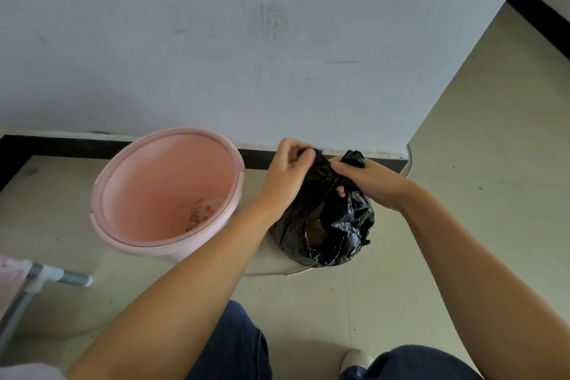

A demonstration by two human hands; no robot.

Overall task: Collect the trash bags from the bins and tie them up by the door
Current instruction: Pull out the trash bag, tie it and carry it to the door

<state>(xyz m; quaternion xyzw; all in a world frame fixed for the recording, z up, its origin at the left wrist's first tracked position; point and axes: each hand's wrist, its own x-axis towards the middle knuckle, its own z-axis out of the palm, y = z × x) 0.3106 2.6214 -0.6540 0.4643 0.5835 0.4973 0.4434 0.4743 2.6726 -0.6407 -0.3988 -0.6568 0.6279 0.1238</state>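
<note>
A black trash bag (327, 225) sits on the floor (462, 225) close to the wall's dark baseboard (61, 145), just right of a pink bin (166, 191) that touches or nearly touches it. The bin stands tilted toward the camera, unlined, with a few brown scraps at its bottom. The left hand (288, 173) pinches one gathered strip of the bag's top, its fingers (297, 148) curled together on the plastic. The right hand (367, 183) grips the other gathered strip, fingers clamped round it, with a tuft of black plastic sticking up above the knuckles. The two strips cross between the hands; whether a knot is formed there cannot be told. Under the bag lies a pale round base. Dark blue trouser legs (234, 345) and a white shoe (354, 359) show at the bottom edge, and a grey metal frame (46, 278) at the lower left.
</note>
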